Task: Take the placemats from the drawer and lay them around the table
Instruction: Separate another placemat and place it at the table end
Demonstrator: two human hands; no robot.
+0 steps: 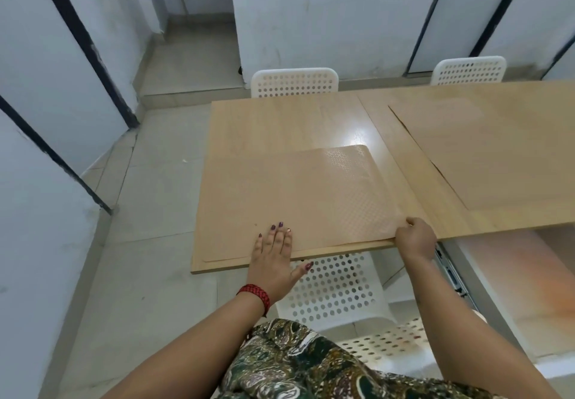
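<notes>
Pressing mat point(295, 193) flat on surface point(273, 121), left hand point(273, 252) is lying with fingers point(281, 236) straight, close together; right hand point(415, 236) is pinching mat's near right corner, fingers curled.

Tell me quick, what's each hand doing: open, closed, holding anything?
Left hand: open, fingers flat on the placemat.
Right hand: closed, gripping the placemat's near right corner.

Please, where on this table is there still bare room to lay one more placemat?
Bare wood lies on the table beyond the placemat, up to the far chair. A narrow bare strip runs along the placemat's right side. The near edge is crowded: the left hand presses the placemat, and the right hand pinches its corner.
</notes>
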